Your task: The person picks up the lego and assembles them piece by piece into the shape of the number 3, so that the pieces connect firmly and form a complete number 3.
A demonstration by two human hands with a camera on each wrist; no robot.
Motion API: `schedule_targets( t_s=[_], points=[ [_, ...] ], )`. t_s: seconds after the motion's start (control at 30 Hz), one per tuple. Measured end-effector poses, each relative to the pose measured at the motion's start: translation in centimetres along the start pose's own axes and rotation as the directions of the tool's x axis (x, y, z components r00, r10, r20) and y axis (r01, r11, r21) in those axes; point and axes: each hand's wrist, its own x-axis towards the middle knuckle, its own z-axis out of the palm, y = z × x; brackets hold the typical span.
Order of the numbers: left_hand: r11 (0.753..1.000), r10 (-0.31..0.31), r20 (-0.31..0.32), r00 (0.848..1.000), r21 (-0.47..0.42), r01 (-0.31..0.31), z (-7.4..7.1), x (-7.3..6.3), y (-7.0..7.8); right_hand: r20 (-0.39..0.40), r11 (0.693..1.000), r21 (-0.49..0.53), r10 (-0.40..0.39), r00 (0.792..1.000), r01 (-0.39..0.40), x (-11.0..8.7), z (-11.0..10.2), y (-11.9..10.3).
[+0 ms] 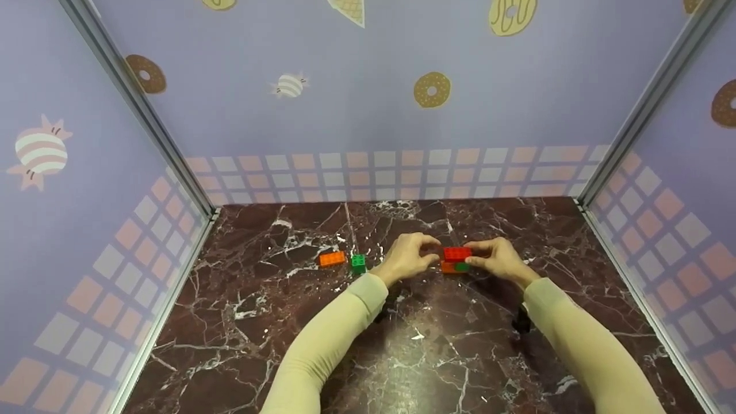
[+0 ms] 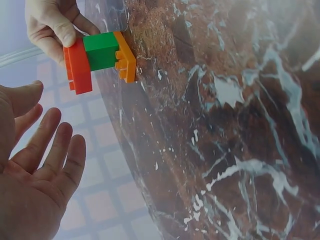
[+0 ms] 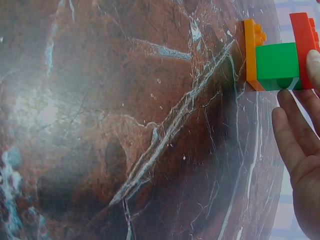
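Observation:
A small stack of toy building bricks stands on the marbled table in front of my hands. Its base is a flat orange brick (image 3: 250, 60), a green brick (image 3: 276, 67) sits over one end of that, and a red brick (image 1: 457, 253) lies across the top. My right hand (image 1: 499, 260) pinches the red brick at its right end, thumb on the near side. Just left of the stack is my left hand (image 1: 409, 257), its fingers apart and holding nothing. In the left wrist view, that palm and its spread fingers face the stack with a gap between.
Farther left on the dark marbled tabletop (image 1: 425, 356) lie a loose orange brick (image 1: 332, 259) and a loose green brick (image 1: 358, 263), close beside my left wrist. Patterned panels (image 1: 368, 126) enclose the table at the back and on both sides.

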Motion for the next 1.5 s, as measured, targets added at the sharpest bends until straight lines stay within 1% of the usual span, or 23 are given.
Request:
schedule_targets(
  t_s=[0.2, 0.47, 0.7, 0.9, 1.0, 1.13, 1.23, 1.5],
  points=[
    [0.999, 0.044, -0.007, 0.999, 0.012, -0.044, -0.7, -0.6, -0.5, 0.000, 1.000, -0.003, -0.005, 1.000, 0.005, 0.0, 0.1, 0.1],
    [0.998, 0.063, 0.018, 0.998, 0.020, -0.063, -1.7, -1.5, -1.6, -0.002, 1.000, 0.016, 0.005, 1.000, -0.005, 0.0, 0.1, 0.1],
    [0.999, 0.029, 0.008, 1.000, 0.016, -0.030, -2.6, -2.4, -2.9, -0.007, 1.000, -0.005, -0.003, 1.000, 0.003, 0.0, 0.0, 0.0],
    [1.000, 0.022, 0.017, 1.000, 0.017, -0.023, -3.4, -3.1, -3.9, -0.013, 1.000, -0.016, -0.010, 1.000, 0.010, -0.1, 0.0, 0.1],
    [0.999, 0.023, 0.011, 1.000, 0.038, -0.023, -3.6, -3.5, -4.6, -0.014, 1.000, -0.013, -0.010, 1.000, 0.010, -0.1, 0.1, 0.1],
    [0.998, 0.020, -0.007, 1.000, 0.057, -0.019, -3.8, -4.0, -5.3, -0.014, 1.000, -0.020, -0.018, 1.000, 0.018, 0.0, 0.1, 0.1],
    [0.999, 0.018, -0.020, 1.000, 0.048, -0.017, -4.0, -4.4, -5.8, -0.017, 0.999, -0.028, -0.022, 1.000, 0.022, 0.0, 0.0, 0.1],
    [0.997, 0.015, -0.058, 0.998, 0.080, -0.010, -4.6, -5.3, -7.2, -0.022, 0.999, -0.031, -0.026, 0.999, 0.025, 0.0, 0.1, 0.1]
  ],
)
